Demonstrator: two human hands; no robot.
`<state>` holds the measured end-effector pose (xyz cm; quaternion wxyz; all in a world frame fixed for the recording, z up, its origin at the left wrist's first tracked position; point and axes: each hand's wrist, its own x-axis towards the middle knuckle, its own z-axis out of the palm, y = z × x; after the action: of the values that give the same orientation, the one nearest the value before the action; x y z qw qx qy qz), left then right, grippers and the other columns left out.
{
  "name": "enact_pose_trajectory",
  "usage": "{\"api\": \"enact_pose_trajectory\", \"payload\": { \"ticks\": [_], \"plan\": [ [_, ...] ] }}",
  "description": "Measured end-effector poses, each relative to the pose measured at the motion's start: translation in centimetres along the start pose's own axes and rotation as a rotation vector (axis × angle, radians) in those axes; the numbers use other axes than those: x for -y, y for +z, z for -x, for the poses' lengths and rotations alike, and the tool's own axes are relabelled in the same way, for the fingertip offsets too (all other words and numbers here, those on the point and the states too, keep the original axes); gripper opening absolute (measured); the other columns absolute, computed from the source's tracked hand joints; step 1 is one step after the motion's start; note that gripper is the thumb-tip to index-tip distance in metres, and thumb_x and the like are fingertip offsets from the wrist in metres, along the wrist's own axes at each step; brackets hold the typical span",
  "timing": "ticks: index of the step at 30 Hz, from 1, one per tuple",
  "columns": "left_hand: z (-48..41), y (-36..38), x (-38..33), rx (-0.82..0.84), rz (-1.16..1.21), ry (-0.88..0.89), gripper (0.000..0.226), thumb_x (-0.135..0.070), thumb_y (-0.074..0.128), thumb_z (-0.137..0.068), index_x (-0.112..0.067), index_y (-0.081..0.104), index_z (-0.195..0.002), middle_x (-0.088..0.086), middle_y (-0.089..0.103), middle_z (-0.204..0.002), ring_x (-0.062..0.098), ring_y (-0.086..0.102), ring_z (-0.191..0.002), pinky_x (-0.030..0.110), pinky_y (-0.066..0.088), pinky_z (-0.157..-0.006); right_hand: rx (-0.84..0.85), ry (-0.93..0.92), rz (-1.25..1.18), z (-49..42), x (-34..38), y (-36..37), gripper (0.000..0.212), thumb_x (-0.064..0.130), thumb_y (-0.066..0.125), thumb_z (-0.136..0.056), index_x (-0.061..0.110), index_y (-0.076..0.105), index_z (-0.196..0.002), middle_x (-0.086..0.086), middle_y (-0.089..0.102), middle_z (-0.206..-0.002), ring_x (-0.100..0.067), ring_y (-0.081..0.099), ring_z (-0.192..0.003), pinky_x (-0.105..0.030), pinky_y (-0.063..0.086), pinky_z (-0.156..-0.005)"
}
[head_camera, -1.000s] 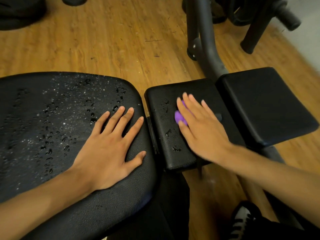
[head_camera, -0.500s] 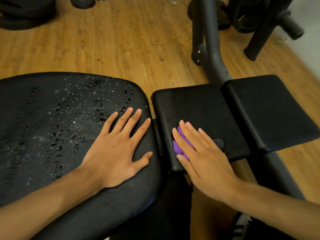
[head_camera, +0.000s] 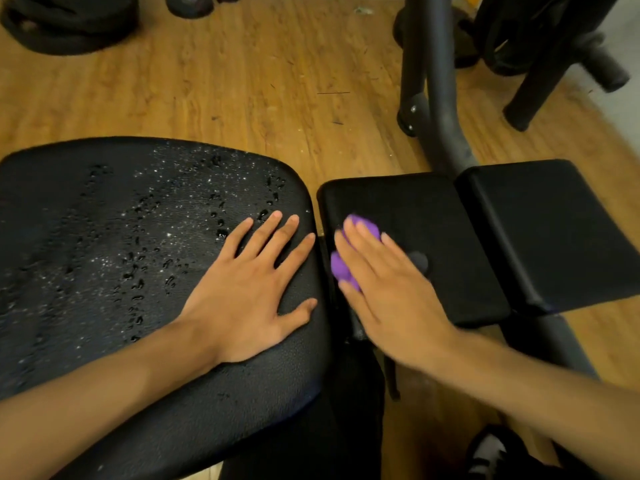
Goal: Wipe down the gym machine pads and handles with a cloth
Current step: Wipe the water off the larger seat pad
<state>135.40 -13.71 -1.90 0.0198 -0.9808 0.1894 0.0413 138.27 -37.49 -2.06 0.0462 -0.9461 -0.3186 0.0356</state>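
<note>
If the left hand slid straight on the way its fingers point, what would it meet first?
The left hand lies flat on the large pad; just ahead of its fingertips sit water droplets, then the pad's far edge. Beyond looks like bare floor.

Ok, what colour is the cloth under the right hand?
The cloth is purple, showing best in the head view, peeking out beneath the right hand.

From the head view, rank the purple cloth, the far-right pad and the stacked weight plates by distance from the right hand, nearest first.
1. Purple cloth, under the right hand on the middle pad.
2. Far-right pad, just to its right.
3. Weight plates, on the floor, far upper left.
</note>
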Motion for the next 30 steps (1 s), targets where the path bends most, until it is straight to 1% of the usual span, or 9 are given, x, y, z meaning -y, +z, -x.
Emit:
{"api": "enact_pose_trajectory", "payload": {
  "ticks": [4, 8, 12, 15, 18, 21, 23, 27, 30],
  "plan": [
    [0.1, 0.1, -0.1, -0.004, 0.0, -0.002, 0.085, -0.073, 0.021, -0.099, -0.02, 0.024, -0.165, 0.012, 0.022, -0.171, 0.029, 0.011, -0.161, 0.055, 0.017, -0.127, 0.011, -0.02, -0.024, 3.2, -0.2, 0.0, 0.062, 0.047, 0.015, -0.11, 0.015, 0.024, -0.161, -0.004, 0.018, -0.17, -0.014, 0.013, -0.158, -0.037, 0.015, -0.128],
    [0.1, -0.2, -0.1, 0.009, -0.017, -0.003, 0.085, -0.073, 0.018, -0.099, -0.021, 0.023, -0.166, 0.012, 0.021, -0.172, 0.028, 0.01, -0.161, 0.054, 0.014, -0.128, 0.002, 0.076, -0.051, -5.8, -2.9, -0.4, 0.064, 0.048, 0.022, -0.108, 0.018, 0.017, -0.164, -0.004, 0.008, -0.172, -0.014, 0.0, -0.158, -0.034, -0.001, -0.127],
    [0.0, -0.3, -0.2, 0.015, -0.021, -0.012, 0.084, -0.073, 0.016, -0.099, -0.022, 0.022, -0.166, 0.01, 0.021, -0.172, 0.027, 0.009, -0.161, 0.053, 0.014, -0.128, -0.028, 0.267, -0.036, -11.1, -4.1, -0.6, 0.063, 0.044, 0.024, -0.11, 0.014, 0.012, -0.164, -0.007, 0.014, -0.171, -0.018, 0.003, -0.159, -0.038, 0.001, -0.129],
    [-0.1, -0.2, -0.3, 0.017, -0.02, -0.013, 0.084, -0.073, 0.019, -0.099, -0.023, 0.023, -0.166, 0.01, 0.023, -0.171, 0.027, 0.011, -0.161, 0.053, 0.016, -0.128, -0.022, 0.151, 0.002, -5.9, -2.6, -0.3, 0.065, 0.048, 0.018, -0.109, 0.014, 0.009, -0.164, -0.01, 0.007, -0.172, -0.022, 0.001, -0.159, -0.041, 0.005, -0.129],
    [0.0, -0.1, -0.2, 0.006, -0.022, -0.007, 0.083, -0.072, 0.021, -0.099, -0.022, 0.025, -0.165, 0.011, 0.025, -0.17, 0.028, 0.013, -0.16, 0.053, 0.017, -0.127, 0.038, -0.007, 0.066, 2.2, -1.3, -0.1, 0.067, 0.05, 0.015, -0.107, 0.014, 0.016, -0.164, -0.01, 0.01, -0.171, -0.022, 0.007, -0.159, -0.04, 0.012, -0.129],
    [0.0, -0.1, -0.2, -0.01, -0.005, -0.005, 0.082, -0.071, 0.024, -0.099, -0.021, 0.028, -0.164, 0.011, 0.027, -0.169, 0.028, 0.016, -0.16, 0.053, 0.018, -0.126, 0.056, -0.075, 0.026, 2.6, -3.5, -0.4, 0.065, 0.05, 0.02, -0.108, 0.016, 0.019, -0.164, -0.006, 0.01, -0.172, -0.018, 0.006, -0.159, -0.037, 0.009, -0.128],
    [0.0, -0.2, -0.2, -0.002, -0.004, 0.0, 0.082, -0.071, 0.023, -0.1, -0.022, 0.027, -0.165, 0.01, 0.027, -0.169, 0.028, 0.015, -0.16, 0.053, 0.017, -0.127, 0.019, 0.047, -0.029, -1.8, -5.1, -0.5, 0.067, 0.05, 0.02, -0.106, 0.016, 0.019, -0.164, -0.008, 0.009, -0.172, -0.019, 0.004, -0.159, -0.04, 0.006, -0.129],
    [0.3, -0.3, -0.2, 0.005, -0.016, -0.008, 0.083, -0.073, 0.015, -0.1, -0.023, 0.023, -0.166, 0.009, 0.024, -0.171, 0.026, 0.011, -0.161, 0.053, 0.017, -0.127, 0.016, 0.421, -0.035, -10.2, -6.6, -0.4, 0.063, 0.044, 0.021, -0.11, 0.015, 0.008, -0.164, -0.012, 0.006, -0.172, -0.022, -0.004, -0.159, -0.038, -0.004, -0.128],
    [0.0, -0.2, -0.1, 0.016, -0.012, 0.001, 0.083, -0.074, 0.013, -0.1, -0.025, 0.02, -0.166, 0.008, 0.021, -0.172, 0.025, 0.008, -0.161, 0.054, 0.017, -0.127, -0.036, 0.403, -0.034, -8.8, -5.6, 0.1, 0.064, 0.046, 0.016, -0.109, 0.015, 0.007, -0.164, -0.014, 0.006, -0.171, -0.025, -0.002, -0.159, -0.04, -0.001, -0.129]
  ]
}}
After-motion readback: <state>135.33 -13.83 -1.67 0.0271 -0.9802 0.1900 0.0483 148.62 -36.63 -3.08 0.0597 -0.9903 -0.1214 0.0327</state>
